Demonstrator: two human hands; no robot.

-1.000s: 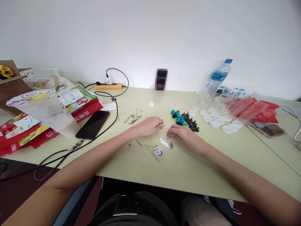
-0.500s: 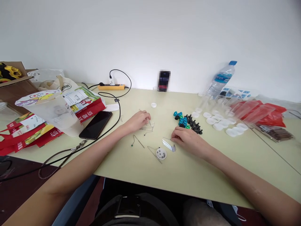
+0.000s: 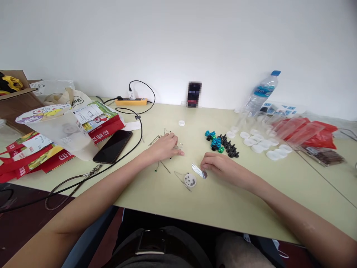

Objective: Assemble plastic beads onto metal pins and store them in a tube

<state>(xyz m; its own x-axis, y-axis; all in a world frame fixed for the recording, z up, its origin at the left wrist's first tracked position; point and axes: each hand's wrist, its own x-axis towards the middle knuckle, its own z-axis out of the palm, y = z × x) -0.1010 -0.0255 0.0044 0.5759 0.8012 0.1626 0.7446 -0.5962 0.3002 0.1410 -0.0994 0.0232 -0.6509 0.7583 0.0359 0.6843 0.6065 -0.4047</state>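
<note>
My left hand (image 3: 165, 146) lies low over several thin bent metal rods (image 3: 154, 140), its thumb stretched out to the right, apart from the fingers. Nothing shows in its grip. My right hand (image 3: 216, 163) has its fingers curled and pinched at the hooked ends of a neat row of L-shaped metal rods (image 3: 197, 170); the fingertips are partly hidden. Between the hands and nearer me sits a small white cap (image 3: 190, 185) holding several tiny dark round pieces. Beside it a thin rod with a bent wire (image 3: 184, 181) rests on the table.
Blue and green knobs (image 3: 216, 143) and black screws (image 3: 231, 148) cluster beyond my right hand. White round lids (image 3: 276, 154), clear tubes and a water bottle (image 3: 263, 91) stand right. At left are a phone (image 3: 113, 147), black cable (image 3: 141, 130) and plastic cup (image 3: 69, 130).
My left hand has spread its thumb away from its fingers and shifted slightly toward me. My right fingers have moved down onto the hooked ends of the rod row.
</note>
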